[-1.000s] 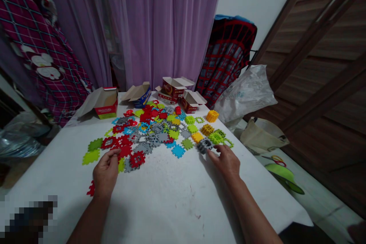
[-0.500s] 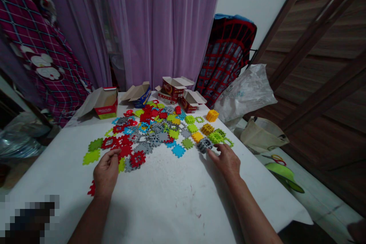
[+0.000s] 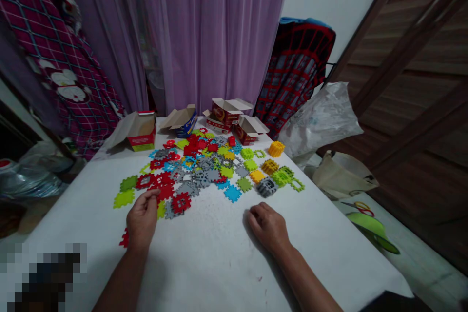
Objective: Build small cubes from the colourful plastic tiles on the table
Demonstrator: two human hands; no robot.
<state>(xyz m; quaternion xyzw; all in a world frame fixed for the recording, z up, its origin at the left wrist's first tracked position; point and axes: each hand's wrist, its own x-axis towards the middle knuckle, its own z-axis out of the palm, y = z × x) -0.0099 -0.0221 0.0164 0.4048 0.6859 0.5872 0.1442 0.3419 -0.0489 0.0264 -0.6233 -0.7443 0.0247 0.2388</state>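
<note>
My left hand (image 3: 142,219) is at the near left edge of a spread of flat interlocking plastic tiles. Its fingers are curled together beside the red tiles (image 3: 166,191), and no object shows in them. A single red tile (image 3: 125,238) lies partly hidden behind its wrist. My right hand (image 3: 268,226) hovers low over or rests on the white table (image 3: 219,258), knuckles up and fingers curled in, with nothing visible in it. Just beyond it sits a grey cube (image 3: 267,187) built from tiles. Next to that are a green block (image 3: 281,177) and a dark yellow cube (image 3: 270,166).
Open cardboard boxes stand along the back: a red and green one (image 3: 144,137), a blue one (image 3: 186,123) and several dark red ones (image 3: 248,134). A yellow cube (image 3: 276,149) sits at the far right. Plastic bag (image 3: 323,117) and cloth bag (image 3: 340,173) are beyond the table's right side.
My right hand has drawn back toward me and left from the grey cube, and its fingers have curled in. The cube stays on the table. The left hand has barely moved; the view has shifted slightly.
</note>
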